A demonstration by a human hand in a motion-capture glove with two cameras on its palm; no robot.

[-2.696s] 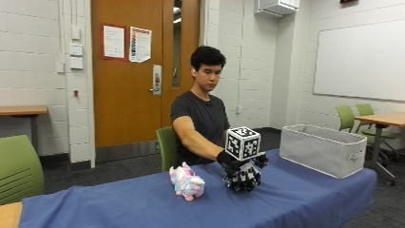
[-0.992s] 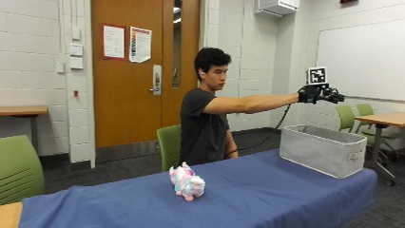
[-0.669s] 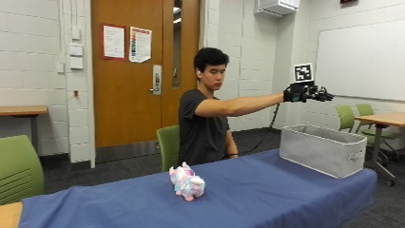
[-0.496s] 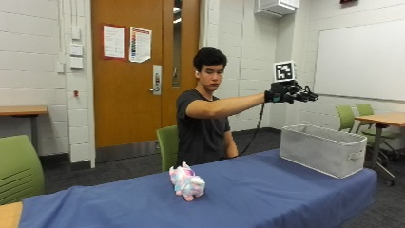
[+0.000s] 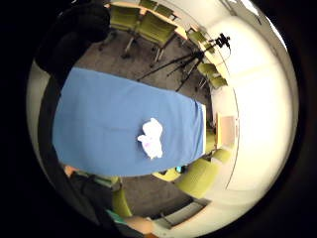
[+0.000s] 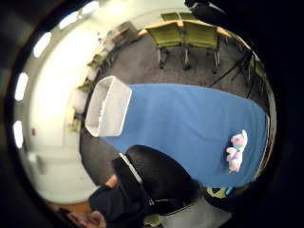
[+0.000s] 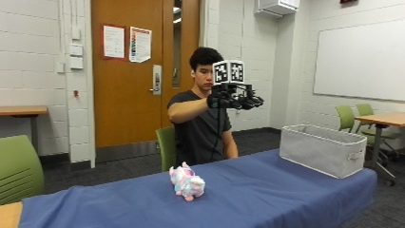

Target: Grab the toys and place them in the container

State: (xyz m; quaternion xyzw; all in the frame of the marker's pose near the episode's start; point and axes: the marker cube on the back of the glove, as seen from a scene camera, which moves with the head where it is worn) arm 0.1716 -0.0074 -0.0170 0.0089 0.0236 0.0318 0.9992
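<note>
Since the earlier frames, the gloved right hand (image 7: 234, 100) has swung back from above the grey fabric container (image 7: 321, 148) to mid-frame, raised at chest height over the blue-covered bench (image 7: 265, 190). Its grip is empty, fingers loosely spread. The pink-and-white plush toy (image 7: 186, 181) lies left of centre on the bench, well apart from the container at right.

Container's (image 7: 323, 149) inside hidden by its wall.
</note>
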